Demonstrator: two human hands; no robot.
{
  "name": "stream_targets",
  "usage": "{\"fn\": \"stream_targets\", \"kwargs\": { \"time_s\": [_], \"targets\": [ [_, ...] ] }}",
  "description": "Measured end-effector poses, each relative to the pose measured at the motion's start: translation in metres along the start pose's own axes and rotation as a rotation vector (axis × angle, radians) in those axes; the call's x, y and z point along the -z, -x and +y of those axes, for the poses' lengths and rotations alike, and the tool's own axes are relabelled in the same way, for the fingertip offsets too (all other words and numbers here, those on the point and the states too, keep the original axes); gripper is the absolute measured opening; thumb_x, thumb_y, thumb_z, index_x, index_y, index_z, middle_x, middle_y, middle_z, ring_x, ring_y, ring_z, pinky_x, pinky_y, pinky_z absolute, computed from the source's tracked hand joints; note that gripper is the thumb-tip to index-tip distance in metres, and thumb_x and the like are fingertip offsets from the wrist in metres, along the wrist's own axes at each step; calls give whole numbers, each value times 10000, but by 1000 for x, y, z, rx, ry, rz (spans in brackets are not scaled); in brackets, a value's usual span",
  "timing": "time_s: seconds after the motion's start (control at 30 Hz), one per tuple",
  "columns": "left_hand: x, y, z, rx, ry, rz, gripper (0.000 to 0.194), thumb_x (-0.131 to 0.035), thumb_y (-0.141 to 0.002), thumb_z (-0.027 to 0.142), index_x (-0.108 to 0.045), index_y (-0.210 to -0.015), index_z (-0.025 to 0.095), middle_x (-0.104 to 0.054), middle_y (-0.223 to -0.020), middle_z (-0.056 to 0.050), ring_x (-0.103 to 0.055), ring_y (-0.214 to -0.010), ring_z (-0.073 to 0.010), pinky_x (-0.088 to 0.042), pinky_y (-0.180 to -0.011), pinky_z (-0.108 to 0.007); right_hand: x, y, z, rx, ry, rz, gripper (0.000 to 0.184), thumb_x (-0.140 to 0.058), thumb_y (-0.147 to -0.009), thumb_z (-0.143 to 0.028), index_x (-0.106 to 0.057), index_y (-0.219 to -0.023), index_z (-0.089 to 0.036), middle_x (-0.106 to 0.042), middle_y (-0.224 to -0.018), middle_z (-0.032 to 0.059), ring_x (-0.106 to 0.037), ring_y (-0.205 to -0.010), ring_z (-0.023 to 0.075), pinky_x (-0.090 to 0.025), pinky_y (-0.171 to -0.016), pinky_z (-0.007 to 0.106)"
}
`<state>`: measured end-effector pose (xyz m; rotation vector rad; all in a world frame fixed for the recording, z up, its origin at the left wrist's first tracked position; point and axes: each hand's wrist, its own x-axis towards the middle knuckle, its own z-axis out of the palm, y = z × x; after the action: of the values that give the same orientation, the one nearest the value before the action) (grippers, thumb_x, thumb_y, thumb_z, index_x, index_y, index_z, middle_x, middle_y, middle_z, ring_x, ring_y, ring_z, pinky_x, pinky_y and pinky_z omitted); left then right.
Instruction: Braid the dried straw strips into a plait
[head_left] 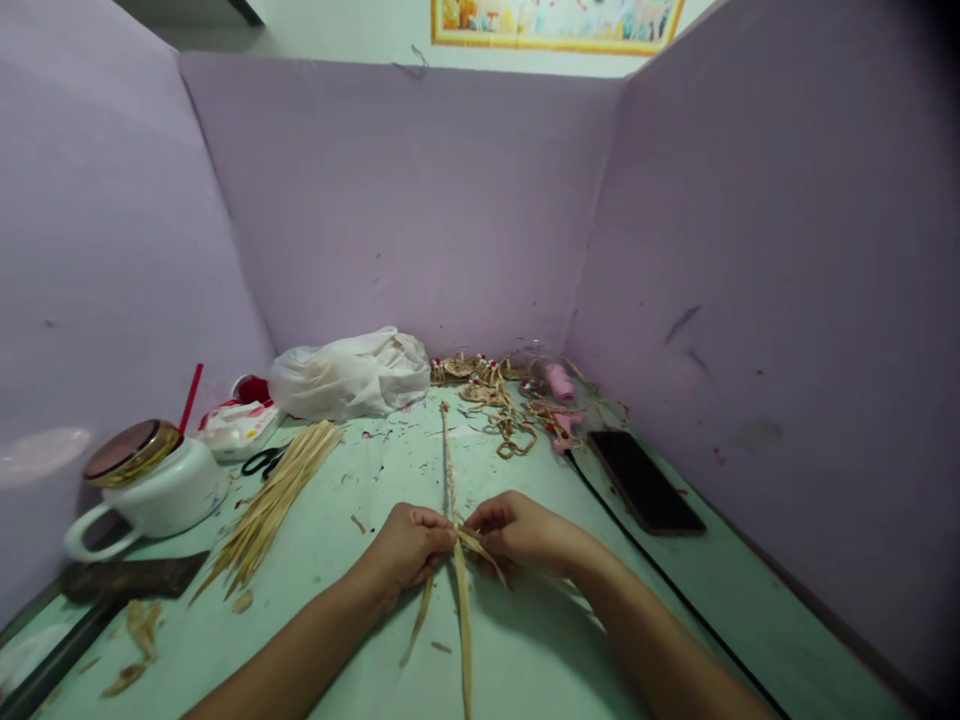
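Green tabletop (390,470) | straw braid (449,465) | extends forward between left hand (411,545), right hand (521,535)

This looks like a small handicraft work nook, with lilac partitions (405,200) closing in a green tabletop (311,545) on three sides. A bundle of flat straw-coloured strips (274,500), a thin braid (448,462), scissors (261,461), a hammer-like tool (142,578) and a pink spool (559,382) point to craft work, while a white mug (176,490) and a phone (645,482) make it look like someone's personal spot.
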<state>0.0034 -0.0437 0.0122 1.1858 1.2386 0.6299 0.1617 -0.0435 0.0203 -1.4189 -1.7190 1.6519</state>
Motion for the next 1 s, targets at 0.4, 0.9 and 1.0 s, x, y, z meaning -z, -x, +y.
{"fn": "stream_targets", "kwargs": {
  "time_s": [0.4, 0.9, 1.0],
  "targets": [
    [-1, -2, -1, -2, -13, -13, 137, -546, -555, 235, -485, -483, 136, -355, -334, 67, -210, -261, -15, -102, -311, -187, -6, -10, 6, 40, -178, 166, 43, -535, -572, -93, -523, -582, -134, -447, -353, -68, -389, -319, 53, -295, -344, 163],
    [0, -4, -4, -12, -33, -18, 130, -530, -574, 249, -524, -534, 126, -361, -331, 67, -215, -263, -20, -110, -302, -182, -7, -6, -6, -189, -457, 14, 260, -339, -793, -130, -535, -627, -88, -545, -455, 22, -480, -339, 73, -387, -351, 165],
    [0, -5, -4, -3, -30, -16, 99, -517, -571, 219, -528, -543, 125, -377, -332, 61, -218, -259, -24, -109, -300, -185, -5, -7, -5, -200, -446, 23, 186, -415, -736, -98, -550, -610, -78, -546, -447, 18, -463, -321, 63, -381, -346, 156]
  ]
}}
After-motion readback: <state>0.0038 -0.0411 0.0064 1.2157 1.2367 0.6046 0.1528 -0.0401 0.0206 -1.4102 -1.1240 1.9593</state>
